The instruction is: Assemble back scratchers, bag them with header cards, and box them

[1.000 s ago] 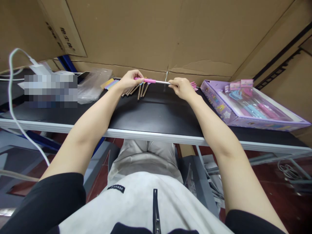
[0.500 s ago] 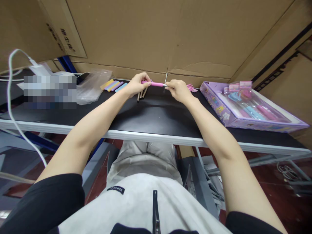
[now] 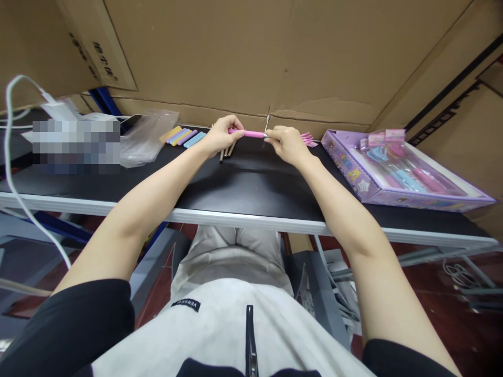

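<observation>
Above the back half of the black table, both my hands are on what looks like a pink back scratcher (image 3: 254, 134), held level. My left hand (image 3: 225, 134) is closed, pinching the pink handle near its left end. My right hand (image 3: 288, 142) pinches a short metal part at the handle's right end. Pink claw-like fingers (image 3: 308, 139) show just beyond my right hand. Whether they join the held piece is hidden by that hand. Several thin metal tubes (image 3: 228, 153) lie on the table beneath my left hand.
Left of my hands lie yellow, purple and blue tubes (image 3: 184, 136) and clear plastic bags (image 3: 147, 141). At right stands an open purple box (image 3: 369, 180) holding packaged pink and blue pieces. Cardboard (image 3: 236, 57) walls the table's back; a white cable (image 3: 18, 173) hangs at left.
Both hands keep their grip in nearly the same place. The bit of metal showing between the pink handle and my right fingers looks slightly shorter. The whole view has shifted a little.
</observation>
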A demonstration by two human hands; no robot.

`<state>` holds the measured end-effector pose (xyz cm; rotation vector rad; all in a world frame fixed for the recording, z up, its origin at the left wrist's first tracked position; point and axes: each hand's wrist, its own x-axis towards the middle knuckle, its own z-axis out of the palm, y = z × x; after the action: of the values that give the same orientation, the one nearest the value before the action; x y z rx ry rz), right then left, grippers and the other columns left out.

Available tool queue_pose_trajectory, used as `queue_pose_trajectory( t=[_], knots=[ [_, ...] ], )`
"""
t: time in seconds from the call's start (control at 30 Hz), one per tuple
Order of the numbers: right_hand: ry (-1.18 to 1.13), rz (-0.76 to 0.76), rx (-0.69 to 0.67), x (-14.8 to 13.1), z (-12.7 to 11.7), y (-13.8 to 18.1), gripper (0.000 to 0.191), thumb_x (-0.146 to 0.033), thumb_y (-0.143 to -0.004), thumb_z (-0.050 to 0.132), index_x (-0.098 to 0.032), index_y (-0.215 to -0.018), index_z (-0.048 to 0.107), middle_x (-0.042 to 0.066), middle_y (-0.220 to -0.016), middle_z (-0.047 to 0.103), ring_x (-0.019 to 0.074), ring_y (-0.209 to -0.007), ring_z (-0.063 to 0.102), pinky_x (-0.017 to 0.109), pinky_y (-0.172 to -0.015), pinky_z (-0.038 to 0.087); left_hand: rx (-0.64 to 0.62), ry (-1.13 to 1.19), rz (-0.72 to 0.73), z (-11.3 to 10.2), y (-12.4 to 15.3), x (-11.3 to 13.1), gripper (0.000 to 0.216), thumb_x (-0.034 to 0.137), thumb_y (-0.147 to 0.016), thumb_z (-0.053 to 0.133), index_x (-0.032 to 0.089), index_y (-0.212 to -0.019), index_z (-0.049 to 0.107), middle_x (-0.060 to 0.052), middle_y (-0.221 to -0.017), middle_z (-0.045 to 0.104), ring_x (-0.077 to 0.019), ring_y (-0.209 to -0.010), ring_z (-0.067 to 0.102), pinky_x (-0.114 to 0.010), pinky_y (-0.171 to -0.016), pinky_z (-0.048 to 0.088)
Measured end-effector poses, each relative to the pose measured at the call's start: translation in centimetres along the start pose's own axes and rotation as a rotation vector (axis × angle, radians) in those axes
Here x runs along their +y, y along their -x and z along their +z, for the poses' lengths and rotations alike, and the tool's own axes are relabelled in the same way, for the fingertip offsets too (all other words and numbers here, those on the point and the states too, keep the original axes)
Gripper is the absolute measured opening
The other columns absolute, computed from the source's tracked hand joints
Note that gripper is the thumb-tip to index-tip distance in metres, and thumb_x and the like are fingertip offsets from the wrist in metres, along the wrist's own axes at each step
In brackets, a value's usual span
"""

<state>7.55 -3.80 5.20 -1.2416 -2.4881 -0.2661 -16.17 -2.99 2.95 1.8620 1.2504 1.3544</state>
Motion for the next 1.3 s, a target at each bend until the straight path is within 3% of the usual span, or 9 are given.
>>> queue_pose_trajectory(
  t=[0.23,0.37,0.47,0.6,0.77,0.9,1.1,1.3],
  knots=[
    [0.109,-0.003,-0.015,-0.2,1.2,-0.7,0.04,-0.025,-0.108,0.042,-0.015,-0.123,0.078,0.018,-0.116,0.075,0.0356,-0.118,0.061,0.052,-0.106,0.041,-0.004,-0.098,0.011,0.8,-0.3,-1.2,0.015,0.012,-0.082,0.076,0.018,-0.082,0.062,0.001,-0.075,0.057,-0.018,-0.081,0.057,-0.03,-0.081,0.048],
    [0.191,-0.018,0.043,-0.3,2.5,-1.0,0.041,-0.022,-0.109,0.04,-0.012,-0.122,0.078,0.02,-0.118,0.073,0.0373,-0.126,0.057,0.058,-0.109,0.04,-0.13,-0.201,0.062,2.0,0.2,-1.5,0.019,0.023,-0.088,0.074,0.021,-0.08,0.057,0.002,-0.069,0.062,-0.0176,-0.071,0.06,-0.029,-0.075,0.049],
    [0.187,0.027,0.031,-0.8,3.0,-1.2,0.044,-0.018,-0.108,0.037,-0.01,-0.124,0.077,0.022,-0.128,0.07,0.0368,-0.129,0.058,0.055,-0.109,0.044,-0.209,-0.247,0.086,2.8,1.1,-0.7,0.021,0.027,-0.093,0.07,0.023,-0.08,0.054,0.002,-0.063,0.063,-0.0174,-0.065,0.061,-0.029,-0.071,0.048],
    [0.103,0.084,-0.049,-1.0,3.9,-1.6,0.047,-0.009,-0.103,0.038,-0.011,-0.128,0.077,0.02,-0.137,0.07,0.0335,-0.124,0.067,0.045,-0.104,0.052,-0.204,-0.337,0.066,3.9,2.3,0.8,0.027,0.024,-0.095,0.067,0.024,-0.075,0.049,0.002,-0.059,0.063,-0.0178,-0.063,0.061,-0.03,-0.071,0.046],
    [0.028,0.104,-0.121,0.3,5.5,-1.7,0.052,-0.001,-0.096,0.044,-0.013,-0.132,0.079,0.015,-0.142,0.073,0.0316,-0.129,0.071,0.041,-0.109,0.055,-0.258,-0.432,0.048,4.6,2.8,1.4,0.021,0.02,-0.091,0.066,0.023,-0.075,0.053,0.0,-0.064,0.068,-0.0206,-0.071,0.068,-0.032,-0.078,0.05],
    [-0.043,0.104,-0.118,1.7,6.6,-1.9,0.054,0.0,-0.096,0.046,-0.013,-0.136,0.079,0.012,-0.146,0.074,0.0284,-0.139,0.068,0.038,-0.118,0.053,-0.267,-0.525,0.101,4.4,2.4,0.7,0.009,0.021,-0.091,0.064,0.019,-0.083,0.066,-0.006,-0.079,0.076,-0.0239,-0.082,0.072,-0.034,-0.083,0.053],
    [-0.091,0.091,-0.114,2.4,7.3,-2.3,0.052,-0.003,-0.097,0.048,-0.014,-0.136,0.08,0.013,-0.148,0.072,0.0295,-0.143,0.066,0.044,-0.124,0.051,-0.245,-0.661,0.174,3.4,1.6,-0.5,0.019,0.026,-0.094,0.059,0.017,-0.091,0.075,-0.01,-0.089,0.079,-0.0271,-0.091,0.074,-0.038,-0.088,0.055],
    [-0.062,0.13,-0.181,1.9,6.4,-1.8,0.06,0.0,-0.1,0.043,-0.007,-0.155,0.065,0.017,-0.167,0.055,0.0301,-0.155,0.055,0.043,-0.131,0.044,-0.147,-0.745,0.136,1.3,0.6,-1.4,0.022,0.028,-0.096,0.057,0.018,-0.096,0.077,-0.013,-0.098,0.079,-0.033,-0.105,0.072,-0.045,-0.097,0.055]
  ],
)
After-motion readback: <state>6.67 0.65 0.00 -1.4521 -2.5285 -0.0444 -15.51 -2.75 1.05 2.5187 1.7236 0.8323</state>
